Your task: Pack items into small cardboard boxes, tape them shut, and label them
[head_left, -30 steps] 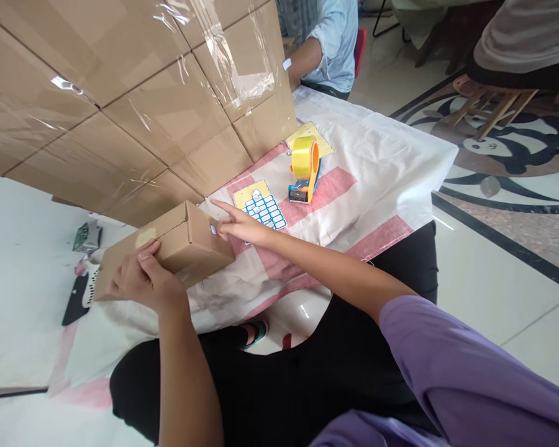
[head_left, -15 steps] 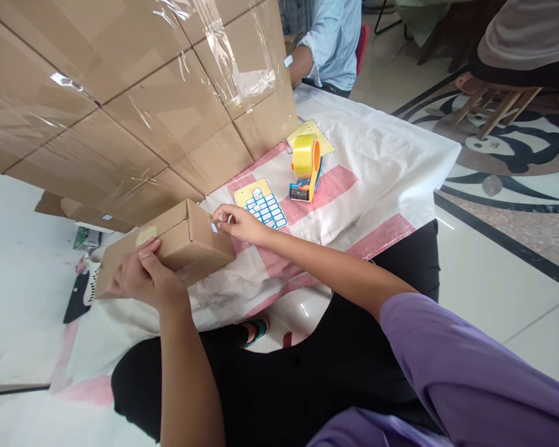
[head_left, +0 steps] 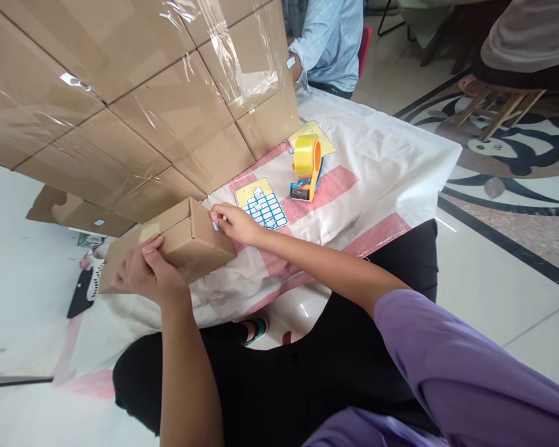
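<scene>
A closed cardboard box [head_left: 177, 239] lies on the cloth in front of me, with a strip of tape over its top seam. My left hand [head_left: 151, 273] grips it from the near side, thumb and forefinger at the top edge. At the box's right end is my right hand [head_left: 230, 221], its fingers curled in against a small white sticker [head_left: 215, 226]. The fingers partly cover that sticker. Just beyond the right hand lies a sheet of blue-edged stickers [head_left: 265, 208] on yellow backing. Farther off, an orange and blue tape dispenser [head_left: 310, 167] holds a yellow roll.
Stacked cardboard boxes [head_left: 168, 99] wrapped in clear tape rise behind my box. Another yellow sheet [head_left: 327, 144] lies behind the dispenser. An open-flapped box [head_left: 88, 214] sits at the left. A person in a blue shirt [head_left: 328, 43] sits at the far side.
My right fingertips have shifted slightly left and now cover more of the sticker. My left hand keeps its place on the box. The view has moved a little.
</scene>
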Demonstrator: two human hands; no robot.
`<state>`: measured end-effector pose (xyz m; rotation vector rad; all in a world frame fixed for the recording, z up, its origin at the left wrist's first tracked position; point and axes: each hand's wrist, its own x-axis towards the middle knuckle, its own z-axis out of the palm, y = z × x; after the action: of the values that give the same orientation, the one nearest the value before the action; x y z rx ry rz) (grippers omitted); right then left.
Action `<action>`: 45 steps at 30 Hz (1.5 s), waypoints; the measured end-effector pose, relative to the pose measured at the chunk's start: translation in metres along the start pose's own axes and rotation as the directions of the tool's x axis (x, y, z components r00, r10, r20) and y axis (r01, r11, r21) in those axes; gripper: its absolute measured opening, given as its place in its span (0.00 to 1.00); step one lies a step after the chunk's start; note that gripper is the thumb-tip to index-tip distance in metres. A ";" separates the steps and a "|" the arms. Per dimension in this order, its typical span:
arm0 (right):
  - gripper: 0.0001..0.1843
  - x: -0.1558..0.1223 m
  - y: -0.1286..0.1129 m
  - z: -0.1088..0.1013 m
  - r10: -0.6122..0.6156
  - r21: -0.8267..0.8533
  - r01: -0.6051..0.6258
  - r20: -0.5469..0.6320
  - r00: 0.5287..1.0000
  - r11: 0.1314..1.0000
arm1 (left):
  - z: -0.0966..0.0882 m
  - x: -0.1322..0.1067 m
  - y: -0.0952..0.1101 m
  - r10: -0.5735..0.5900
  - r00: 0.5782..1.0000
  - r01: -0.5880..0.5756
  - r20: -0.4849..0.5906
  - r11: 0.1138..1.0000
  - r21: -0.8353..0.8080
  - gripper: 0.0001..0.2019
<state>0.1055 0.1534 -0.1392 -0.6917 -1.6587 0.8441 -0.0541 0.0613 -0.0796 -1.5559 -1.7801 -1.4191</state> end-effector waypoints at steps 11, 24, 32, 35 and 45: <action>0.08 0.000 0.004 -0.001 0.005 0.051 -0.006 0.017 1.000 0.999 | -0.001 0.000 0.001 -0.002 1.000 0.001 0.022 0.999 0.041 0.20; 0.11 0.001 -0.002 -0.001 -0.026 0.002 0.026 0.075 0.997 1.000 | 0.000 0.000 -0.001 -0.040 0.998 0.042 0.045 0.999 -0.029 0.19; 0.12 -0.002 0.005 -0.006 0.010 0.017 -0.011 0.045 0.999 1.000 | 0.000 0.000 -0.002 0.003 1.000 -0.003 0.014 1.000 -0.009 0.19; 0.07 -0.002 0.006 -0.008 -0.006 0.054 0.005 0.024 1.000 0.999 | 0.000 0.000 0.000 -0.002 1.000 0.002 0.019 1.000 0.000 0.19; 0.06 -0.002 0.006 -0.008 -0.072 0.021 0.071 0.010 0.997 0.997 | -0.001 -0.001 -0.001 -0.032 0.997 0.029 0.068 0.999 0.041 0.20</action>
<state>0.1143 0.1567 -0.1445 -0.6112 -1.6729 0.8138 -0.0553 0.0600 -0.0804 -1.5815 -1.8679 -1.3506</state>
